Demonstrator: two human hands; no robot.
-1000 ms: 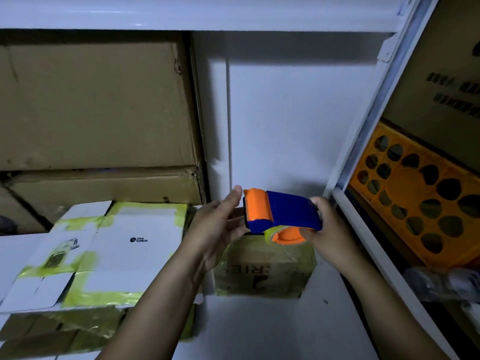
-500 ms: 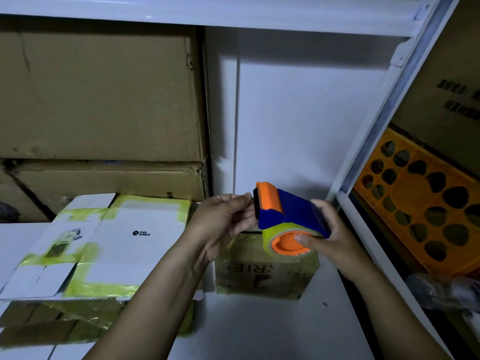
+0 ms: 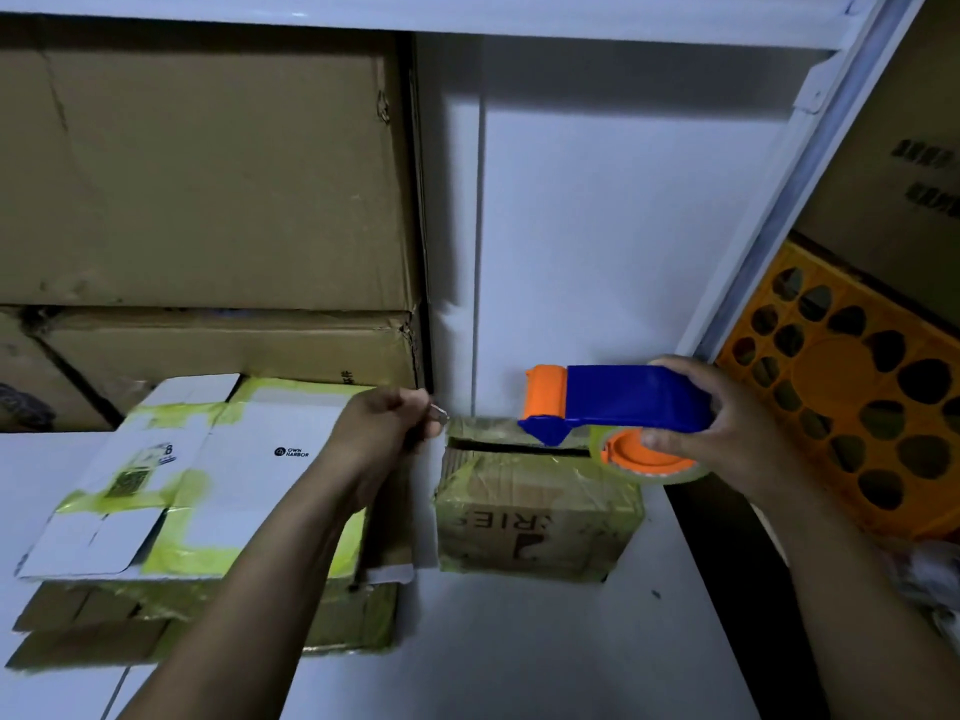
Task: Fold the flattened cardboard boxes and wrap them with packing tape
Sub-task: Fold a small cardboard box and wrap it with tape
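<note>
A small brown cardboard box (image 3: 535, 517), wrapped in clear tape, stands on the white shelf against the back wall. Just above it my right hand (image 3: 722, 413) grips a blue and orange tape dispenser (image 3: 623, 402) with a roll of clear tape under it. My left hand (image 3: 387, 428) is left of the box and pinches the loose tape end (image 3: 440, 415) between its fingertips. A clear strip stretches from that end to the dispenser over the box top. To the left lies a stack of flattened boxes (image 3: 171, 485), white on top with yellow-green tape.
Large brown cartons (image 3: 208, 200) fill the shelf behind the stack. A white shelf post (image 3: 753, 241) runs diagonally at the right, and beyond it sits an orange perforated crate (image 3: 852, 387). White shelf surface (image 3: 519, 652) lies in front of the small box.
My hands have moved apart: the left hand went left with the tape end, and the dispenser went right and levelled out above the box. The view has shifted closer.
</note>
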